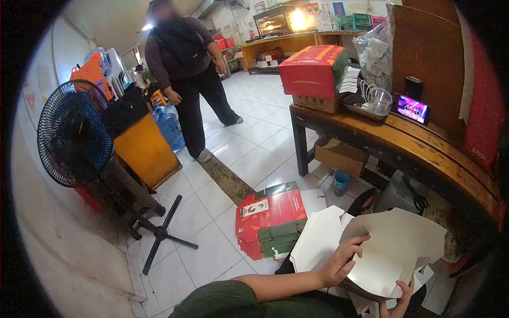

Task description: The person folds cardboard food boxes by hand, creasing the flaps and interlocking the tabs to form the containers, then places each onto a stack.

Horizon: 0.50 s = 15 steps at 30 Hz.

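A partly folded cardboard box [387, 246] lies over my lap, its white inside facing up and its flaps standing out. My left hand [339, 262] rests at the box's left wall, fingers stretched and apart. At the near right edge, my right hand [400, 301] grips the box with the thumb over the rim; its lower fingers are partly hidden. Beyond the box, a stack of flat red and green printed box blanks [273, 214] lies on the floor.
To the right, a wooden bench [424, 146] carries a folded red box [310, 71], a metal tray [366, 108] and a lit phone [412, 109]. A blue cup [341, 183] stands below. A standing fan [74, 132] is at left. A person [185, 69] stands ahead.
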Available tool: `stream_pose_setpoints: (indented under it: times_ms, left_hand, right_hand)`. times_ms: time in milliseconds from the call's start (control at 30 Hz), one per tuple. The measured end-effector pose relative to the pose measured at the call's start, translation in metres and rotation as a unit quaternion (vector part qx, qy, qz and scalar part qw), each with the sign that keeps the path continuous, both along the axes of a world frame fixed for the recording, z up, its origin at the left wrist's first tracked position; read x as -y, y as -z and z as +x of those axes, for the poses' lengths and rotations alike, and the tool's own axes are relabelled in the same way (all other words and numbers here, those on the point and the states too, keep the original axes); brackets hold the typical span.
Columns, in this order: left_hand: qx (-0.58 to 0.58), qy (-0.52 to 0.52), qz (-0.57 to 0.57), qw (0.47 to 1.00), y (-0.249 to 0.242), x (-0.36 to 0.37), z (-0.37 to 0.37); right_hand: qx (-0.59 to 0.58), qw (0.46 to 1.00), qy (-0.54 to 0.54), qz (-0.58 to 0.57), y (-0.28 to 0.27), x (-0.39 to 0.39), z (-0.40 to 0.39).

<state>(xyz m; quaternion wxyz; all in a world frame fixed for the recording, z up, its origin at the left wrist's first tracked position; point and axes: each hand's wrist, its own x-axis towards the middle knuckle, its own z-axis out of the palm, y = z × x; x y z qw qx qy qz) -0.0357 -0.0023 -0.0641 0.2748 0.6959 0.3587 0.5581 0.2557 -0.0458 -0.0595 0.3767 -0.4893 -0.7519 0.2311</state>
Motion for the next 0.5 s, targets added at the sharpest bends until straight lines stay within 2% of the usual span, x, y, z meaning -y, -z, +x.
stream_pose_setpoints:
  times_ms: [167, 267, 500]
  left_hand:
    - [0.001, 0.0, -0.005, 1.0, 0.0022, -0.0008, 0.0006]
    - [0.001, 0.002, -0.003, 1.0, 0.0002, -0.0009, 0.0008]
    - [0.0, -0.012, 0.002, 1.0, 0.0043, -0.0005, 0.0022]
  right_hand:
    - [-0.013, 1.0, -0.002, -0.008, 0.0022, -0.0013, 0.0002]
    - [0.031, 1.0, 0.001, 0.002, 0.0005, -0.0006, 0.0025]
    - [-0.004, 1.0, -0.008, -0.001, -0.0004, -0.0016, 0.0009]
